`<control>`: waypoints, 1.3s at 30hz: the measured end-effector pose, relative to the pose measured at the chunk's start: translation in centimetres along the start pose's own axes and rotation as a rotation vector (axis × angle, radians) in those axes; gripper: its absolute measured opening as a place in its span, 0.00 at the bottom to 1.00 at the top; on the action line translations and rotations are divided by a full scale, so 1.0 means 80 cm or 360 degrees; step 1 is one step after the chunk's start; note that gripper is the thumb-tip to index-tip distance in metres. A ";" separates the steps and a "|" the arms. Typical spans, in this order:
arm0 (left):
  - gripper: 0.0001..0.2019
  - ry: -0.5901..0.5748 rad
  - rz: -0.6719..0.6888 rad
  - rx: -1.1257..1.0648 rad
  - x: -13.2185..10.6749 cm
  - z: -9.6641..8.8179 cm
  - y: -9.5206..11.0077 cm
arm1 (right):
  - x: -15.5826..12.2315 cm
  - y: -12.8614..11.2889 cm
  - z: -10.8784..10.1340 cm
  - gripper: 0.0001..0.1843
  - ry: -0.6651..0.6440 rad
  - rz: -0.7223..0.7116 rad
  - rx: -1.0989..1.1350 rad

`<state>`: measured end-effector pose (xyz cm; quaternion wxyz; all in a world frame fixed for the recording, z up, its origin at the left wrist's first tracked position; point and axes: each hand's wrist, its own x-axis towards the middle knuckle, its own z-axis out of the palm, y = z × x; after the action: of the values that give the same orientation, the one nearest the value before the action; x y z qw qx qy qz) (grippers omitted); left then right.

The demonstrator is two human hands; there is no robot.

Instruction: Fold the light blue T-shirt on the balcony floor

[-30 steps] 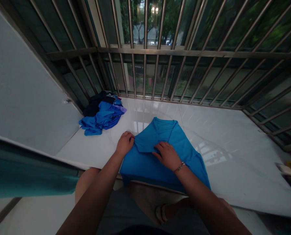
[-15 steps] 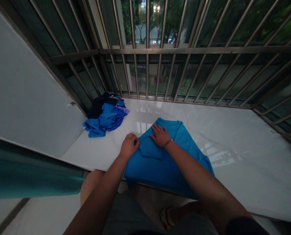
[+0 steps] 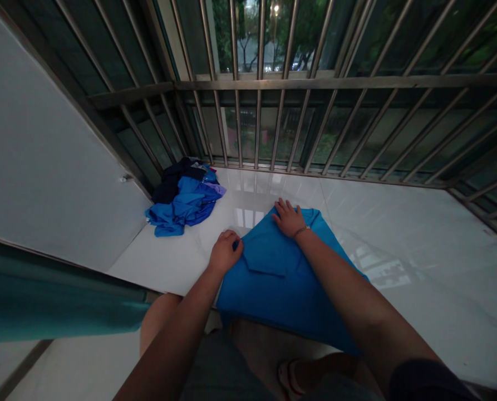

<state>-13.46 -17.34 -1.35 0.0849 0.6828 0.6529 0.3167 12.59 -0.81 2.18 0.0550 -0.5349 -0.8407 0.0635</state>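
A blue long-sleeved shirt (image 3: 269, 301) lies spread on the white ledge, with one sleeve folded inward across its front. Its lower edge hangs over the ledge's near side. At the shirt's left edge, my left hand (image 3: 226, 252) is closed, thumb against fingers, pinching the cloth by the fold. My right hand (image 3: 289, 218) rests flat near the collar, fingers stretched out, and covers part of the neckline. A bracelet (image 3: 302, 229) circles my right wrist. My right forearm hides the shirt's right side.
A crumpled pile of blue and dark clothes (image 3: 185, 197) sits in the ledge's back left corner. Metal window bars (image 3: 298, 84) run along the back of the white ledge (image 3: 415, 250). A teal curtain (image 3: 60, 301) hangs at the left.
My right hand has slid up and outward toward the collar, its palm still on the shirt. My left hand stays at the left edge. The view has shifted slightly.
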 end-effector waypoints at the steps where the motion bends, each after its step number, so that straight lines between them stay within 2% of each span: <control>1: 0.07 -0.0006 0.0003 -0.0010 0.000 0.000 0.000 | -0.003 0.007 -0.009 0.35 0.0027 0.0047 -0.0010; 4: 0.07 -0.0018 -0.0016 -0.0027 0.001 -0.001 0.000 | -0.034 0.025 -0.037 0.32 0.0084 0.0160 -0.0042; 7: 0.07 -0.0016 -0.0041 -0.0028 0.001 -0.001 -0.001 | -0.109 0.032 -0.052 0.22 0.0038 0.0054 -0.0044; 9: 0.07 -0.0014 -0.0045 -0.0024 0.001 0.001 -0.002 | -0.174 0.030 -0.048 0.20 -0.0069 -0.0086 -0.0034; 11: 0.07 -0.0014 -0.0043 -0.0018 0.002 0.002 -0.003 | -0.231 0.029 -0.036 0.23 -0.0090 -0.0194 -0.0104; 14: 0.08 -0.0019 -0.0013 0.0012 0.003 0.003 -0.005 | -0.275 0.029 -0.018 0.18 -0.0085 -0.0166 -0.0282; 17: 0.08 -0.0011 0.0010 0.0023 0.003 0.003 -0.006 | -0.276 0.029 -0.017 0.16 -0.0174 -0.0133 -0.0315; 21: 0.07 0.0007 0.0000 0.0025 0.000 0.001 -0.003 | -0.272 0.030 -0.035 0.14 -0.0222 -0.0187 -0.0286; 24: 0.08 -0.0001 0.0000 0.0035 0.000 0.000 -0.001 | -0.285 0.035 -0.044 0.13 -0.0225 -0.0258 -0.0287; 28: 0.08 -0.0014 0.0003 0.0048 0.001 0.000 -0.001 | -0.303 0.048 -0.043 0.12 -0.0282 -0.0342 -0.0188; 31: 0.08 -0.0005 0.0005 0.0059 0.001 0.000 -0.003 | -0.307 0.059 -0.040 0.16 -0.0241 -0.0379 -0.0062; 34: 0.09 0.0014 0.0013 0.0059 0.000 0.001 -0.003 | -0.306 0.069 -0.033 0.25 -0.0064 -0.0367 0.0008; 37: 0.09 0.0012 0.0010 0.0059 0.000 0.002 -0.003 | -0.302 0.074 -0.016 0.33 0.0088 -0.0285 0.0009; 39: 0.09 0.0006 0.0007 0.0064 0.001 0.002 -0.003 | -0.300 0.075 0.000 0.37 0.0085 -0.0226 0.0000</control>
<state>-13.62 -17.20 -1.58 0.0693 0.6852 0.6578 0.3050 28.04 -20.04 0.61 0.0819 -0.4754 -0.8748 0.0451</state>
